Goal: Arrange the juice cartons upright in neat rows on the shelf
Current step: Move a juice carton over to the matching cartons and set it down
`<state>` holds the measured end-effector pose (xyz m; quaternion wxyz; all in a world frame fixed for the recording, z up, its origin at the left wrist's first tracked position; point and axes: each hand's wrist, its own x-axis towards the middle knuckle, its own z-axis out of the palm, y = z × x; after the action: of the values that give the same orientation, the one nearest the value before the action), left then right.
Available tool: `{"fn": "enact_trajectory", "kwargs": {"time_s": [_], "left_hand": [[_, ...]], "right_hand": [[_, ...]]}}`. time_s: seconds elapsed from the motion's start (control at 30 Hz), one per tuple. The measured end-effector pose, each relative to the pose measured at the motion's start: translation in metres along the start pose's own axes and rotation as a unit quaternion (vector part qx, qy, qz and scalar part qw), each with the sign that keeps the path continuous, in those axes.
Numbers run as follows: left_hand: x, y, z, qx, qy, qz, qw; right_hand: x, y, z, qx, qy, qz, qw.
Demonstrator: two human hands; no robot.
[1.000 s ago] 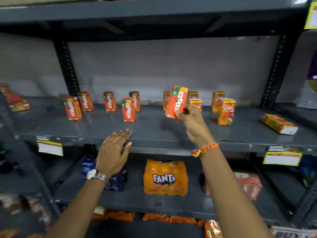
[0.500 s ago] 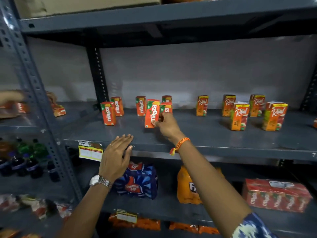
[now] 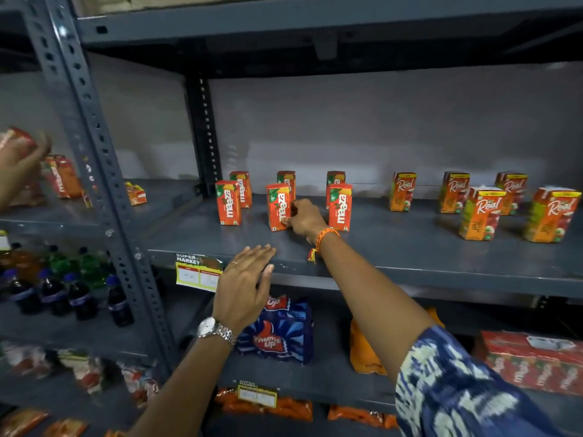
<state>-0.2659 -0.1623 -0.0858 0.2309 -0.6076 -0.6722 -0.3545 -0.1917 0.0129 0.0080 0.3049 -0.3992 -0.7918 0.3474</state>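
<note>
Left of the Maaza carton (image 3: 279,207), the left hand (image 3: 244,287) hovers flat and empty at the shelf (image 3: 410,257) lip. The carton, aloft a second ago, now stands upright mid front row, the right hand (image 3: 304,218) still pinching its side, closing a gap.

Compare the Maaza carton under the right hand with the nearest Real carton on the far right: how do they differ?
The Maaza carton is red, slim and gripped by the right hand; the Real carton is orange, wider and untouched. Maaza's lettering runs vertically, Real's across. Both stand upright on the shelf.
</note>
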Motion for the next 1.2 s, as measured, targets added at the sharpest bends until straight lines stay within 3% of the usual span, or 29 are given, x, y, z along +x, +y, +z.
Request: {"fn": "enact_trajectory", "kwargs": {"time_s": [0.43, 0.6, 0.73, 0.87, 1.03, 1.2], "left_hand": [[0.002, 0.018, 0.006, -0.009, 0.010, -0.051, 0.999], [0.003, 0.058, 0.026, -0.019, 0.010, -0.011, 1.000], [0.008, 0.106, 0.050, -0.021, 0.018, 0.042, 0.999], [0.018, 0.158, 0.078, -0.029, 0.020, 0.071, 0.997], [0.030, 0.218, 0.105, -0.046, 0.021, 0.094, 0.994], [0.041, 0.265, 0.126, -0.060, 0.023, 0.088, 0.994]], "right_hand": [[-0.028, 0.003, -0.030, 0.014, 0.012, -0.063, 0.998], [-0.073, 0.022, -0.093, 0.160, 0.081, -0.084, 0.980], [-0.104, 0.059, -0.165, 0.189, 0.161, -0.114, 0.962], [-0.125, 0.115, -0.249, 0.152, 0.308, -0.104, 0.934], [-0.152, 0.189, -0.347, 0.034, 0.465, -0.021, 0.884], [-0.156, 0.245, -0.406, -0.140, 0.494, 0.107, 0.851]]}}
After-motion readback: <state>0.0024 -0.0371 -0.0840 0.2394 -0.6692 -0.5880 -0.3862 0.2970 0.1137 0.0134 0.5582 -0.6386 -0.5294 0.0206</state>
